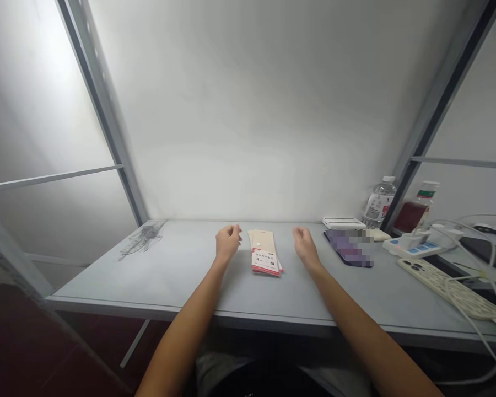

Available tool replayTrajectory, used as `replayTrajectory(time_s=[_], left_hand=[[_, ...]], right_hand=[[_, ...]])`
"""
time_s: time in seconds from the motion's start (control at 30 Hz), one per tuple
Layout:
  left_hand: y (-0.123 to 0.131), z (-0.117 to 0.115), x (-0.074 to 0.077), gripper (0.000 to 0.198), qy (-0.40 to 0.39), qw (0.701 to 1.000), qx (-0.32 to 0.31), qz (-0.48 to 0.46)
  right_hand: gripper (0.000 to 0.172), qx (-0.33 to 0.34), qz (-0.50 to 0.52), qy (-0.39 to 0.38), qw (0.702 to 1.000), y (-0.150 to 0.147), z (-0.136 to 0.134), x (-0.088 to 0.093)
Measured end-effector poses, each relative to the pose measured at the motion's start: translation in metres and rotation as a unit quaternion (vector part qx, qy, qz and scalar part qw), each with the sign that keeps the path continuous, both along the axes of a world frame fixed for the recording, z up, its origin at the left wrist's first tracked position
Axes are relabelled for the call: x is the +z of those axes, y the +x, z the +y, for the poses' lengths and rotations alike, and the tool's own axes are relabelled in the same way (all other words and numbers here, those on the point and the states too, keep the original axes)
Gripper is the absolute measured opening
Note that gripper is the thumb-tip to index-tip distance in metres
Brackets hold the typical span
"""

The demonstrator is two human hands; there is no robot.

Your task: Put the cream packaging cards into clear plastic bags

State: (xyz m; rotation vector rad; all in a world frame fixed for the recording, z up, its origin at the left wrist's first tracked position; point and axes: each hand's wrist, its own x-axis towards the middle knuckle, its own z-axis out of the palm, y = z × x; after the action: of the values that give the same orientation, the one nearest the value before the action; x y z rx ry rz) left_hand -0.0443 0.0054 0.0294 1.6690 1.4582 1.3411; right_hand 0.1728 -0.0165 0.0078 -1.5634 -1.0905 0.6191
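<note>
A small fanned stack of slim packets (265,259), cream-coloured with white and red printed lower ends, lies on the grey table (182,264) between my two hands. My left hand (228,241) hovers left of the stack, fingers loosely curled and apart, with nothing visible in them. To the right of the packets is my right hand (305,246), also loosely bent. Its fingertips are slightly blurred, and I see no object in it. Neither hand touches the packets.
At right lie a purple-screened phone (347,251), a white box-like device (344,223), a water bottle (379,204), a power strip (417,245), a patterned phone case (446,286) and loose white cables (458,309). Metal posts (103,105) frame the table; a dark scribble-like mark (144,238) is at left.
</note>
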Motion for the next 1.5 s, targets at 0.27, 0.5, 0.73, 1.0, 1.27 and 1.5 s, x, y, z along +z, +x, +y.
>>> replayTrajectory(time_s=[0.27, 0.5, 0.73, 1.0, 1.27, 1.5], left_hand=[[0.002, 0.001, -0.004, 0.039, -0.088, 0.991, -0.048, 0.084], [0.011, -0.002, -0.017, 0.034, -0.156, 0.937, -0.115, 0.29], [0.015, 0.0, -0.02, 0.033, -0.079, 0.959, -0.092, 0.256], [0.019, -0.009, -0.012, 0.037, 0.006, 0.971, -0.175, 0.163], [0.018, -0.021, -0.01, 0.058, 0.002, 0.941, -0.207, 0.266], [0.022, -0.014, -0.018, 0.036, 0.076, 0.923, -0.152, 0.346]], right_hand=[[0.051, 0.076, 0.04, -0.038, 0.996, 0.001, 0.006, -0.008], [0.046, 0.184, 0.099, -0.084, 0.974, -0.009, 0.008, -0.01], [0.042, 0.172, 0.054, -0.072, 0.981, -0.006, 0.011, -0.015], [0.039, 0.209, 0.099, -0.005, 0.973, -0.01, 0.002, -0.004], [0.027, 0.207, 0.072, 0.039, 0.975, -0.014, -0.006, 0.003], [0.021, 0.246, 0.023, 0.007, 0.969, -0.022, -0.007, -0.001]])
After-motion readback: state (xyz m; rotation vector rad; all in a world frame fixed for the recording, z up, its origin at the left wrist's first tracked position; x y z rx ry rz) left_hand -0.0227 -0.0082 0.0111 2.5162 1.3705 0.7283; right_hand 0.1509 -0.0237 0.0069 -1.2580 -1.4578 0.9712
